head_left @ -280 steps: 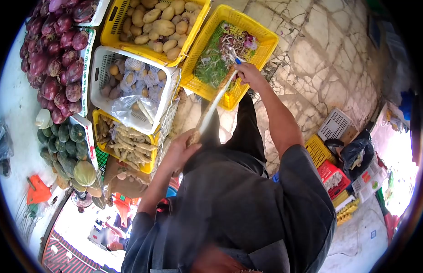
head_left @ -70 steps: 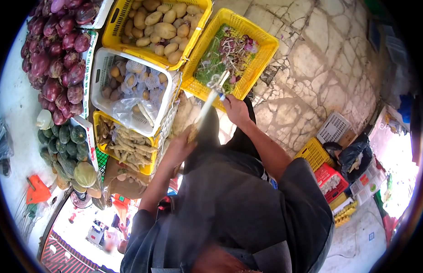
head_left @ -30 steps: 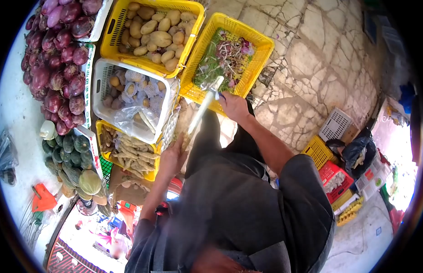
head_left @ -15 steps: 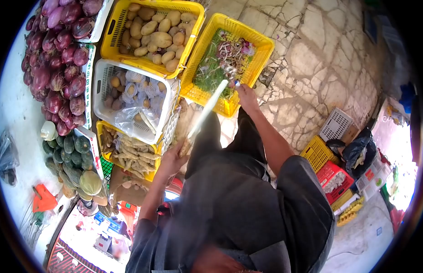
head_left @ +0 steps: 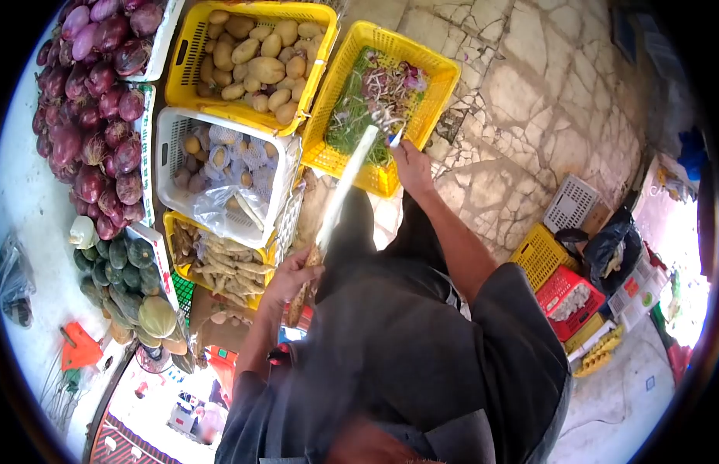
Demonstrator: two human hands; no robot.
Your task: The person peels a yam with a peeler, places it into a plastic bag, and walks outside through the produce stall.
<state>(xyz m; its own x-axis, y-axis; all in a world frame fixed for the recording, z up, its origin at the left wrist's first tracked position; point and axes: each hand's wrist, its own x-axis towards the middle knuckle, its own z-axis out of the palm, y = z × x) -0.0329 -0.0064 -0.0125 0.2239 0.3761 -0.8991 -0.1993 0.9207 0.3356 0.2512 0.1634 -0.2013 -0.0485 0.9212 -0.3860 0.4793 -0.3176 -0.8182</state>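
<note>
A long yam [head_left: 346,185] slants from my lap up over the front of a yellow crate [head_left: 346,172]. Most of it is peeled white, and the lower end keeps its brown skin. My left hand [head_left: 292,278] is closed around that brown end. Near the white tip, my right hand [head_left: 412,166] grips a small blue tool [head_left: 393,141] that looks like a peeler; its shape is only partly visible. Peelings and purplish scraps [head_left: 394,85] lie over green matter in the crate.
Left of the crate stand a yellow crate of potatoes [head_left: 267,69], a white crate [head_left: 170,147] of net-wrapped produce and a crate of roots [head_left: 228,267]. Red onions [head_left: 89,139] and dark squashes [head_left: 124,263] fill the far left. Stacked baskets [head_left: 539,255] stand at right on stone paving.
The yam's brown lower end now shows below my left hand. My right hand and the tool have shifted slightly left, still near the tip.
</note>
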